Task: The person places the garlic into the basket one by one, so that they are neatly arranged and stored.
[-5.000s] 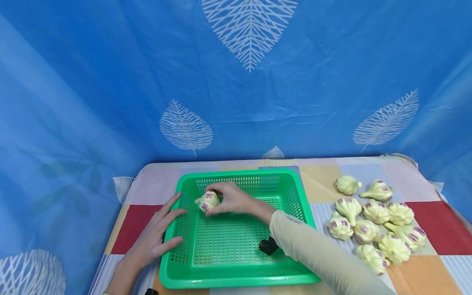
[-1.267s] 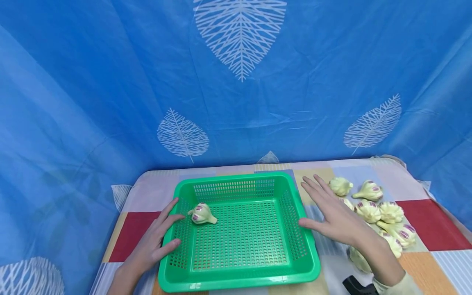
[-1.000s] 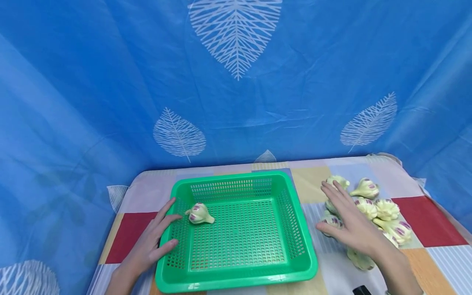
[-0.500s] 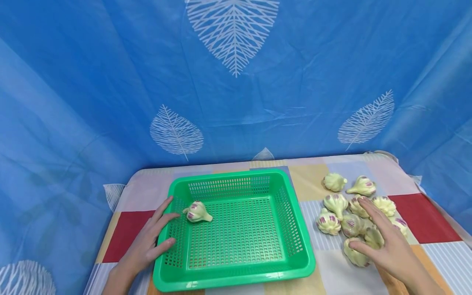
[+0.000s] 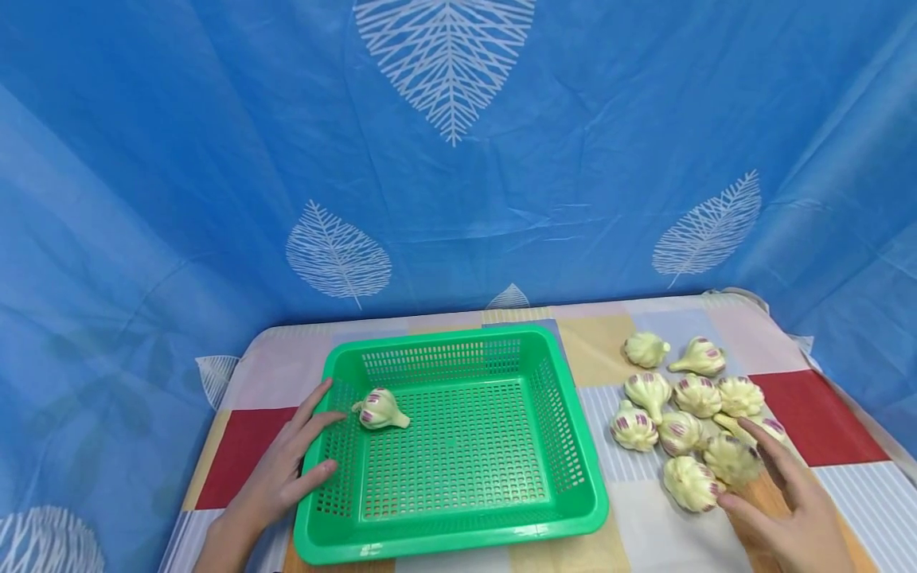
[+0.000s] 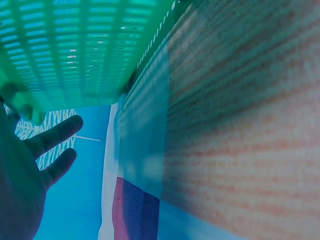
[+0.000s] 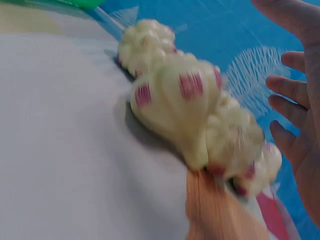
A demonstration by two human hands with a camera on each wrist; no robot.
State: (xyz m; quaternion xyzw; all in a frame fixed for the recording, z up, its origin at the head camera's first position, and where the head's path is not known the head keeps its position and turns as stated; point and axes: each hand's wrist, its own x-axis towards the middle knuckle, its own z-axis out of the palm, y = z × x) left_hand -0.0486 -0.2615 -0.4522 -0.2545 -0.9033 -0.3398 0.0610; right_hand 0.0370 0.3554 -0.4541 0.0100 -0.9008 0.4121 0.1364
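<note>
A green plastic basket (image 5: 458, 544) with perforated walls stands on the table, and one garlic bulb (image 5: 380, 409) lies in its left part. My left hand (image 5: 275, 469) rests at the basket's left rim, fingers spread over the edge. At the near right of a loose group of garlic bulbs (image 5: 648, 393) is my right hand (image 5: 795, 509), its thumb and fingers apart around the nearest ones. The closest garlic bulb (image 5: 691, 483) lies by the thumb tip. In the right wrist view the right hand (image 7: 305, 115) holds nothing, and the garlic bulbs (image 7: 177, 100) lie beside it.
The table wears a patchwork cloth (image 5: 817, 418) in red, white, orange and blue. A blue curtain (image 5: 501, 199) with white leaf prints hangs behind the table's back edge. The garlic group sits to the right of the basket.
Earlier, my right hand held a garlic bulb in the basket; that bulb now lies there released. The right hand has moved right, then nearer along the garlic group. The left hand stays at the rim.
</note>
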